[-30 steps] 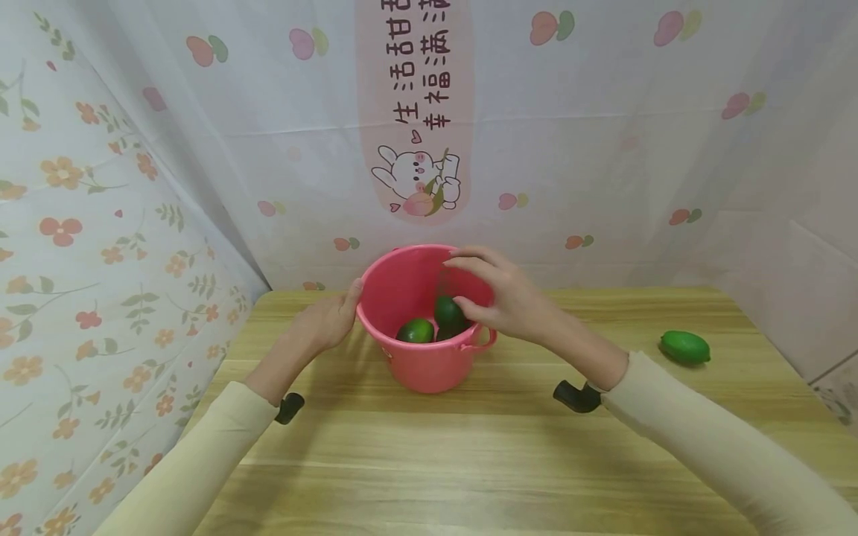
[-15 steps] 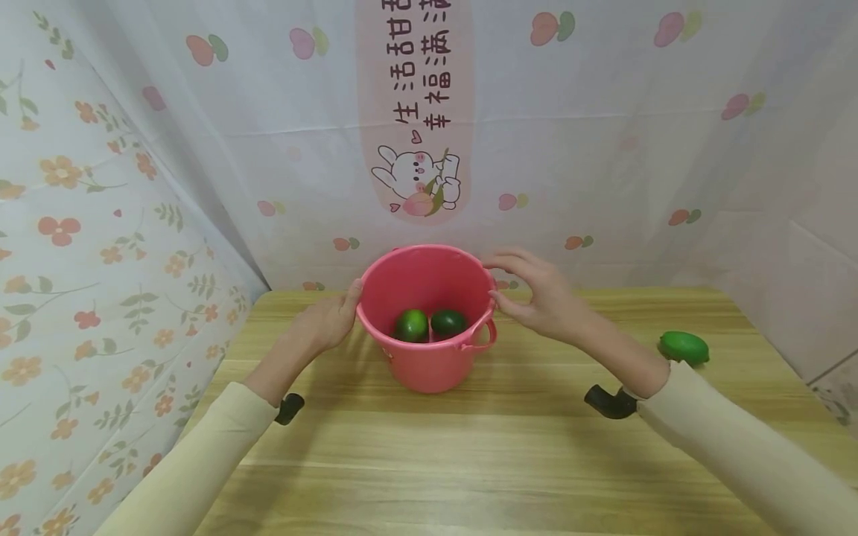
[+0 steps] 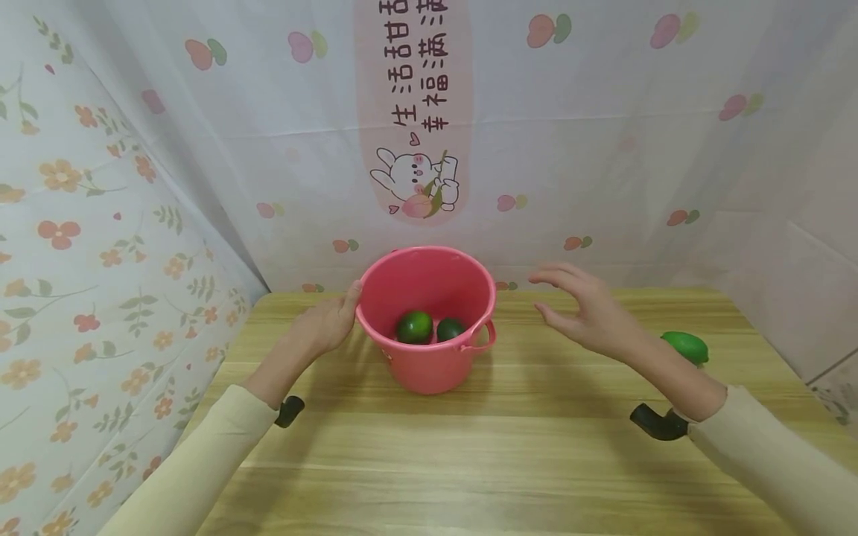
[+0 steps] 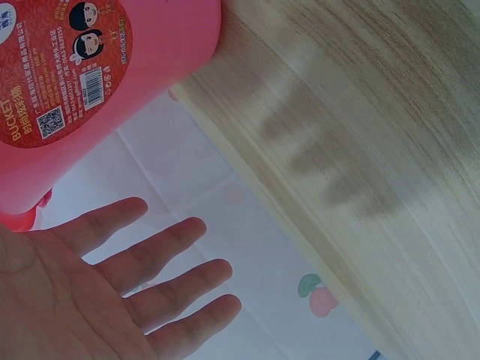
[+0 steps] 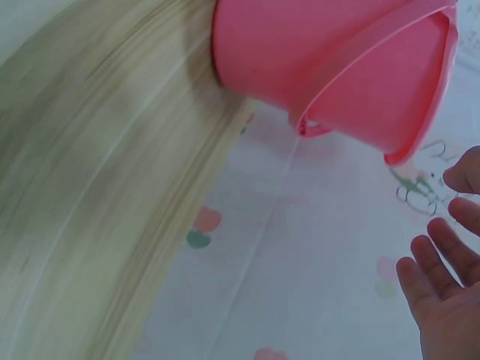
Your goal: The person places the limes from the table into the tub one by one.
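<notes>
On the table (image 3: pixel 429 461), my left hand (image 3: pixel 325 321), fingers straight, touches the bucket's (image 3: pixel 427 372) rim. My empty right hand (image 3: pixel 590 313), thumb and fingers apart, is nearer the loose lime (image 3: pixel 686 346), which lies rightward, long axis running mostly sideways.

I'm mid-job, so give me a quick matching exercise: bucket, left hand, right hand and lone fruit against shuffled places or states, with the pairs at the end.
Things:
1. bucket
2. left hand
3. right hand
4. lone fruit

Places or states:
A. in the air, holding nothing
B. bright green, lying on the table
C. pink, with two green fruits inside
D. touching the bucket

Pairs: 1-C, 2-D, 3-A, 4-B
</notes>
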### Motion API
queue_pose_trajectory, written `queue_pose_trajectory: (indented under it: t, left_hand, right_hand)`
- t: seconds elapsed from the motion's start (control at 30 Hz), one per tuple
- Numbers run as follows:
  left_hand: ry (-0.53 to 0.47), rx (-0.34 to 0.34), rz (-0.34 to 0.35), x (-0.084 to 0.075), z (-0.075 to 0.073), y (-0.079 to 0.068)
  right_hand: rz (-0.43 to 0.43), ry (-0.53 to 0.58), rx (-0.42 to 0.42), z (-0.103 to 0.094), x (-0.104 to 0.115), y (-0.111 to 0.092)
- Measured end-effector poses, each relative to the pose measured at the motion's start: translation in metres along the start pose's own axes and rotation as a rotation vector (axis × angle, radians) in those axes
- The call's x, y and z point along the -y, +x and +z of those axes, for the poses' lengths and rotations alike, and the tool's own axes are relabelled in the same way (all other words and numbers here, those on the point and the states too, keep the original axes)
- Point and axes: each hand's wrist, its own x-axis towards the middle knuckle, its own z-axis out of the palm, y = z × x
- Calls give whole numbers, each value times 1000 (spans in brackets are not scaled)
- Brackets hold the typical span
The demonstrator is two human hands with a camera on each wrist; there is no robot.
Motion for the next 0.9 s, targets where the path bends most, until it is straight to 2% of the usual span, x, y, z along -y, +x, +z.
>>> queue_pose_trajectory:
  t: [0.17, 0.67, 0.9]
  left_hand:
    - [3, -3, -3, 0, 0, -1]
    - [-9, 4, -6, 2, 2, -1]
    - [-12, 1, 7, 1, 1, -1]
  right_hand:
    - [30, -24, 13, -11, -5, -14]
    - [38, -114, 2, -37, -19, -53]
    - [76, -170, -9, -47, -23, -68]
